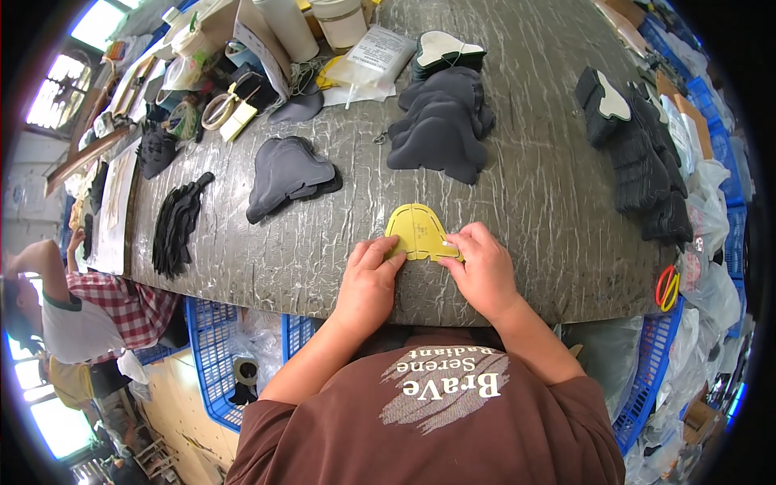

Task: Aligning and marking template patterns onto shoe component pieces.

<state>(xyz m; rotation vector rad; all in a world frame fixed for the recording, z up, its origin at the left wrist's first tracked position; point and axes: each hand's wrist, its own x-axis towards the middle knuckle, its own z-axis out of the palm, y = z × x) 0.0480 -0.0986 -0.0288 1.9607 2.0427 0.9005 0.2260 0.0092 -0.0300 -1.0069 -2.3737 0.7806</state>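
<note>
A dome-shaped yellow template [414,229] with dark dashed lines along its curve lies at the near middle of the table. My left hand [370,279] closes its thumb and fingertips on the template's left edge. On the opposite edge, the fingers of my right hand [483,271] pinch the lower right corner. A small pale spot shows by the right fingertips; I cannot make out what it is. Whatever lies under the template is hidden. Beyond it sits a pile of dark grey cut pieces [440,129], and to its left another dark stack [291,174].
Black strips [182,222] lie at the left, and stacked black pieces [638,166] at the right. Yellow-and-red scissors [667,288] rest on the right edge. Tape rolls [217,111] and tubs [339,23] crowd the far left. A blue basket [212,380] stands below; another person [97,311] sits left.
</note>
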